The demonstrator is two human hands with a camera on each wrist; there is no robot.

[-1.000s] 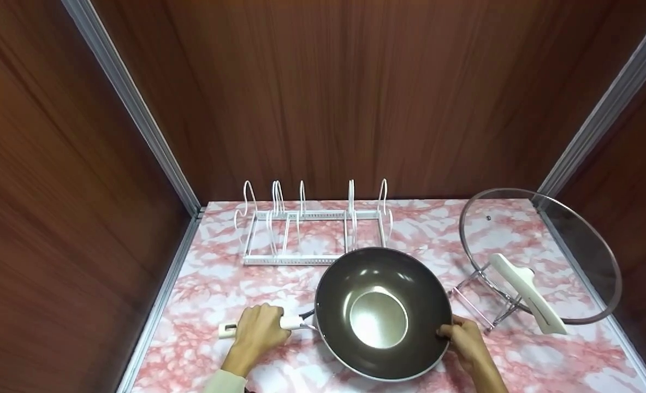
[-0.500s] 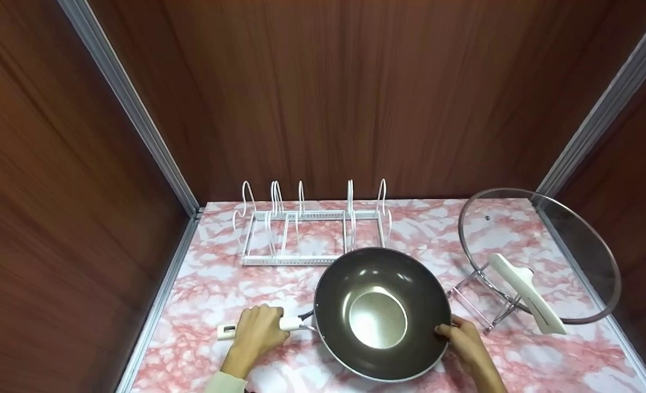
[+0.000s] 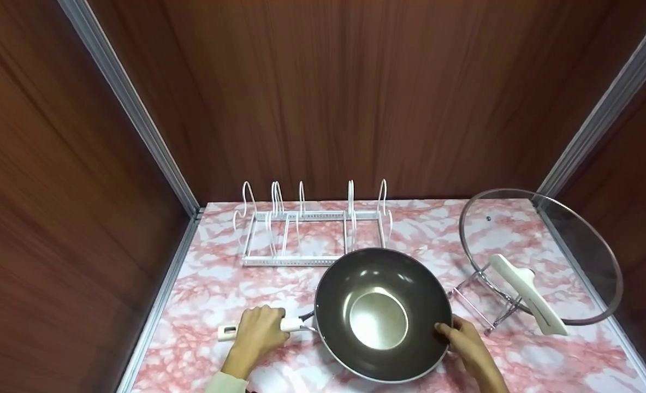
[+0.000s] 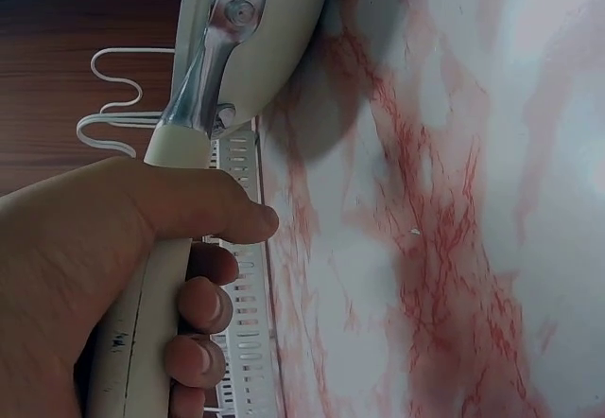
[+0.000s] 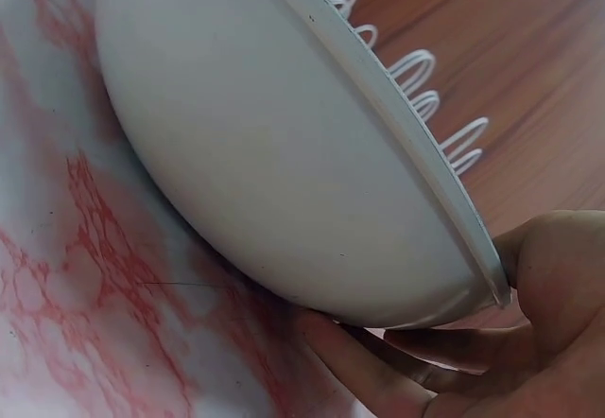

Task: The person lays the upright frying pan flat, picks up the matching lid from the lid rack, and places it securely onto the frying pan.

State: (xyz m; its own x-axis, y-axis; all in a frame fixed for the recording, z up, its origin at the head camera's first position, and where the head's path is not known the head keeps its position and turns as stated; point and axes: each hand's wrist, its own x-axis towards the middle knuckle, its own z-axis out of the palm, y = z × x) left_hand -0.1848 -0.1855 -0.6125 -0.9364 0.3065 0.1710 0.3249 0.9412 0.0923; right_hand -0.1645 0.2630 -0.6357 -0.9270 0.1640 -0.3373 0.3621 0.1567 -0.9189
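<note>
A wok (image 3: 383,314), dark inside and cream outside, sits at the front middle of the table. My left hand (image 3: 260,330) grips its cream handle (image 3: 291,324), fingers curled round it, as the left wrist view also shows at the hand (image 4: 180,238). On the opposite side my right hand (image 3: 464,344) pinches the rim, thumb inside the wok. From the right wrist view, fingers (image 5: 364,366) of that hand lie under the pale outer wall (image 5: 274,134) of the wok.
Behind the wok stands a white wire rack (image 3: 295,260) with upright loops. To the right a glass lid (image 3: 579,256) with a cream handle (image 3: 527,292) leans on a small metal stand (image 3: 473,308). Brown panels (image 3: 323,98) enclose the pink marbled table (image 3: 202,295).
</note>
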